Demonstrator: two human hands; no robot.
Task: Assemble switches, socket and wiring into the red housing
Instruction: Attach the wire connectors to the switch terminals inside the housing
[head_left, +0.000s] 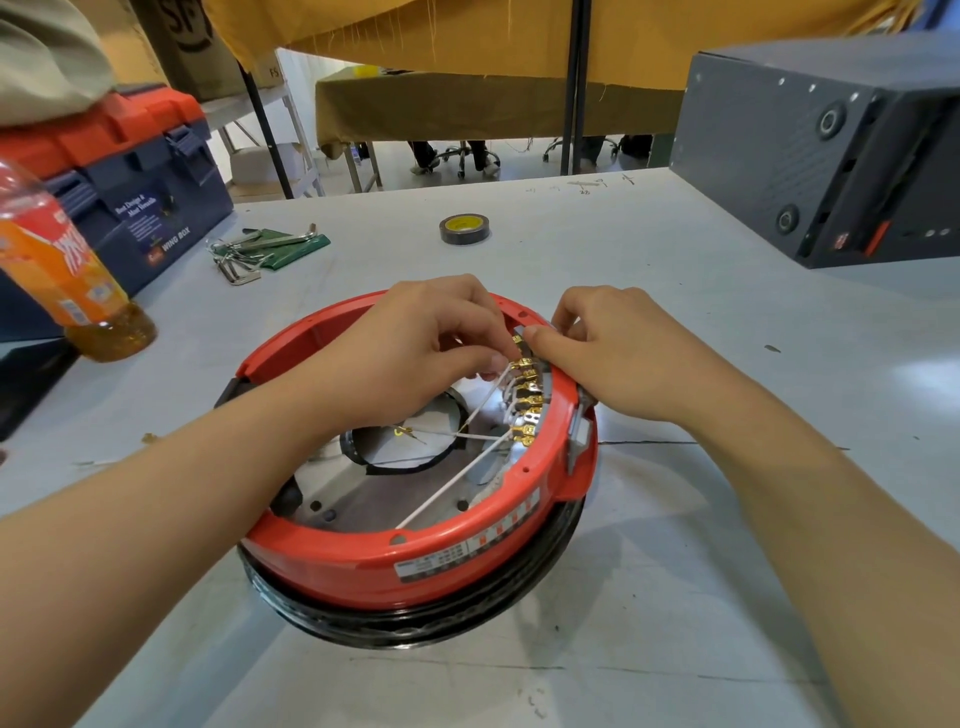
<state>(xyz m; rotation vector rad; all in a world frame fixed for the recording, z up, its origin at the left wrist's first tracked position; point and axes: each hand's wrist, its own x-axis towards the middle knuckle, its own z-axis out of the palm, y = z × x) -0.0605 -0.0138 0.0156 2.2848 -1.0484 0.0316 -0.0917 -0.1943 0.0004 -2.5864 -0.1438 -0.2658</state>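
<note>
Head view, tape roll (464, 228), hex keys (244, 254), bottle (62, 270)

I worked brass-bright metal terminals (527, 400) inside the glossy red plastic housing (363, 564) on a matt grey table (675, 597).

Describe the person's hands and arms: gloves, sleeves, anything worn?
Both are bare. The left hand and right hand wear no gloves, and no rings show. Both forearms are uncovered up to the frame edge, with no sleeve, watch, strap or bracelet in view. Nails look short and unpainted where they show.
</note>
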